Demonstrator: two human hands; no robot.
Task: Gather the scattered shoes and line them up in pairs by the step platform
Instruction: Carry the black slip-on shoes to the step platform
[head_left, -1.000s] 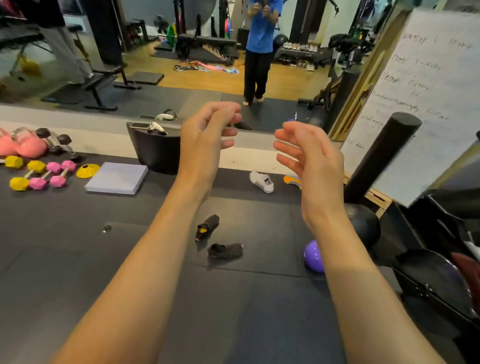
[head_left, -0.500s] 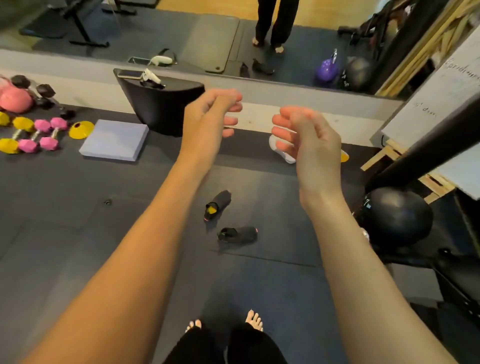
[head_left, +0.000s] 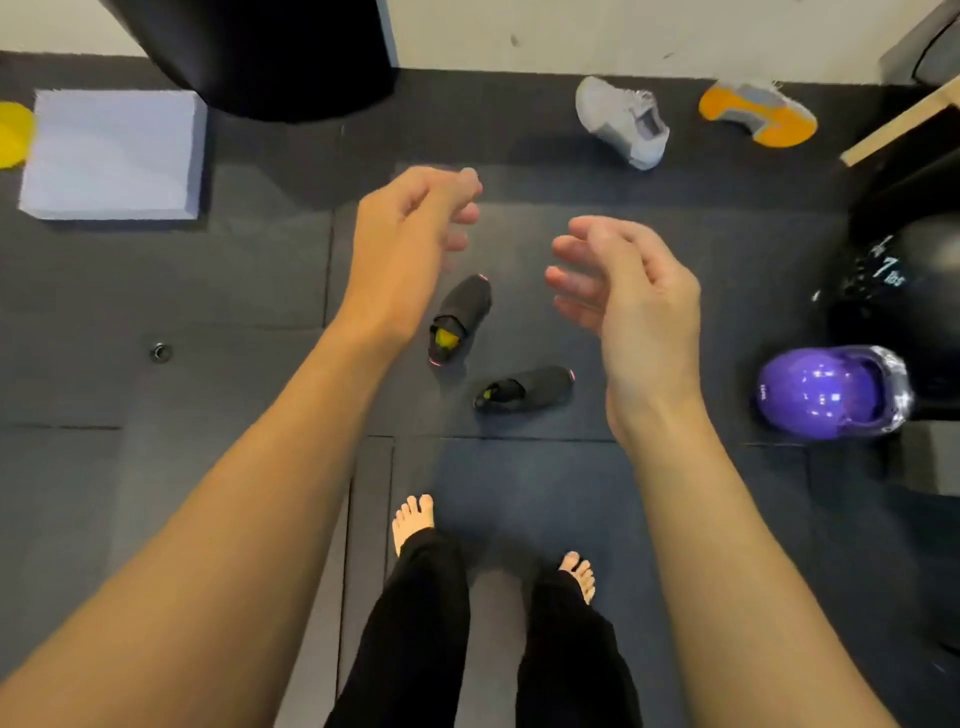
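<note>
Two small black shoes with yellow insoles lie apart on the dark floor mat: one between my hands, the other just nearer and to the right. A white sneaker lies by the wall, and its mate rests on its side showing an orange and grey sole. My left hand hovers above the floor, fingers loosely curled and empty. My right hand hovers opposite, fingers relaxed, holding nothing. The black step platform stands at the top left.
A pale lavender foam pad lies at the left beside a yellow cone. A purple kettlebell and a black medicine ball sit at the right. My bare feet stand below the black shoes.
My view has tipped downward and moved closer to the shoes. The mirror and dumbbells have left the view, my feet have come in. Both hands stay raised and empty.
</note>
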